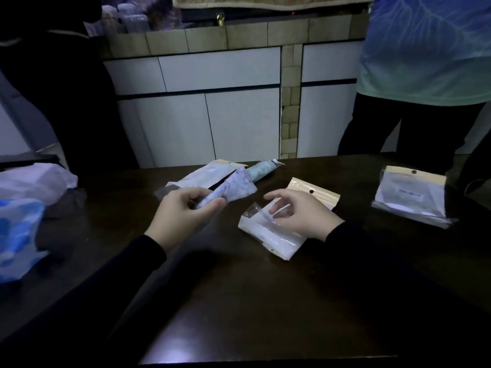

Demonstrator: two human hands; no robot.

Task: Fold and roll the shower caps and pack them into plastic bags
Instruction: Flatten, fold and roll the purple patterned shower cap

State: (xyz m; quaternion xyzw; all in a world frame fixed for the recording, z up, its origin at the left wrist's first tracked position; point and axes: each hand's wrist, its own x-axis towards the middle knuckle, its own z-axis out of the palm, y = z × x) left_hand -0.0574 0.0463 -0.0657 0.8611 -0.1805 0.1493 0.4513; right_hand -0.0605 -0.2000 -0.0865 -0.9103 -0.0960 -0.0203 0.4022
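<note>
My left hand [183,211] grips the narrow end of a rolled, pale blue patterned shower cap [233,188], held just above the dark table [239,301]. My right hand [300,213] hovers with fingers spread and relaxed over a stack of clear plastic bags [268,235] with yellow header cards, its fingertips touching the top bag's opening. Behind the held cap lies another bag [207,173], and a rolled teal-patterned cap [261,168] sits in a bag.
A second stack of bags [411,197] lies at the right of the table. Loose caps in blue and white plastic [18,235] pile at the left edge. Two people stand beyond the table, one far left [66,102], one far right [419,75], before white cabinets.
</note>
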